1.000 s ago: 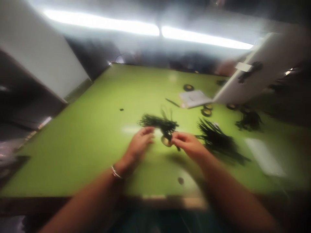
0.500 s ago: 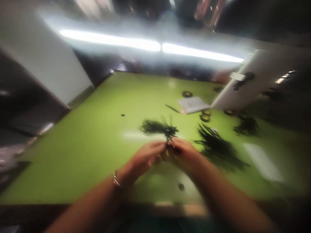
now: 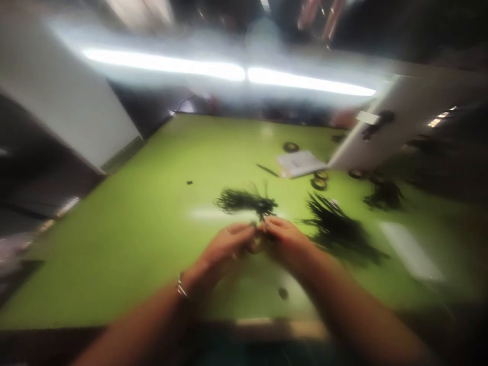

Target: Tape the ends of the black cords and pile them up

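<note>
The picture is blurred by motion. My left hand [image 3: 224, 249] and my right hand [image 3: 285, 241] meet over the green table [image 3: 133, 239], fingers pinched together around a small round ring-like piece [image 3: 256, 245] and the near end of a bundle of thin black strands [image 3: 244, 201]. The strands fan out to the left just beyond my fingertips. A metal bangle sits on my left wrist.
A bigger heap of black strands [image 3: 339, 231] lies right of my hands, another dark clump [image 3: 383, 195] further right. Small dark rings [image 3: 318, 183], a white pad [image 3: 299, 162] and a tilted white board [image 3: 385, 134] are at the back. A small dark disc [image 3: 282, 293] lies near the front edge.
My hands came together: a second ago they were a little apart, now the fingertips touch around the ring and strand bundle. The view tilted slightly.
</note>
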The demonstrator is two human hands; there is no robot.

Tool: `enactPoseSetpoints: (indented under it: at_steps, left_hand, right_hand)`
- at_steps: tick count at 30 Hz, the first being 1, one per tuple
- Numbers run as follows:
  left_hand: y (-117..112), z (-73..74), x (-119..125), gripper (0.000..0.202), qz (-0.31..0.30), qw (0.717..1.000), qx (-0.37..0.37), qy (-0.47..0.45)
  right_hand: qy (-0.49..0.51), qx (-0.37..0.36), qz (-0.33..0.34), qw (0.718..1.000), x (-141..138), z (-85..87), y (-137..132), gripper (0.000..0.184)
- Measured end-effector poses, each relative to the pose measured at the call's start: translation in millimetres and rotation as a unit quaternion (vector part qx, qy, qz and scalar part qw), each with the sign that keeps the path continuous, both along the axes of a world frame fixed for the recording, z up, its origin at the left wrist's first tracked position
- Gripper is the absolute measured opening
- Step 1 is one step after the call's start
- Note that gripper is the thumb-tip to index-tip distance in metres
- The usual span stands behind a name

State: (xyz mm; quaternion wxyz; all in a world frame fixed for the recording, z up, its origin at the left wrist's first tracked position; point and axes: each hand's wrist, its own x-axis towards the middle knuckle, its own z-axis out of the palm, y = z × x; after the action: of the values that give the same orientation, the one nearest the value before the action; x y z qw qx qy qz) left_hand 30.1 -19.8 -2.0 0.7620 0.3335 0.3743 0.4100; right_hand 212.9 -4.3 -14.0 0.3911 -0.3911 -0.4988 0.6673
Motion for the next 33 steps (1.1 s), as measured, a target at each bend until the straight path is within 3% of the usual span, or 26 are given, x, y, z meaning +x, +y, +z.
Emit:
enactPoseSetpoints:
  at_steps: [4,6,8,15,26,33]
  left_hand:
    - [0,-0.7,1,0.023,0.097,0.991,0.07,0.052]
    - [-1,-0.6,2,0.02,0.164,0.978,0.102,0.075]
    - [-2,-0.9,2,0.02,0.194,0.97,0.116,0.091]
    - [-3,-6.5,5,0.023,0.077,0.996,0.029,0.037]
    - [-4,-6.7,5,0.017,0.096,0.995,0.005,0.035]
    - [-5,-5.6,7,0.017,0.095,0.995,0.001,0.021]
  right_hand:
    - [-0.077,0.065,-0.083,0.992,8,11.5,3,0.035]
    - [-0.113,0.108,-0.122,0.98,8,18.3,1,0.034]
    - [-0.145,0.161,-0.146,0.965,4,22.3,-3,0.031]
    - [-0.245,0.352,-0.168,0.887,-18,15.1,-22,0.015]
    - [-0.288,0.467,-0.177,0.817,-18,2.3,-24,0.008]
    - [-0.294,0.498,-0.165,0.799,-16,-0.5,-19,0.01]
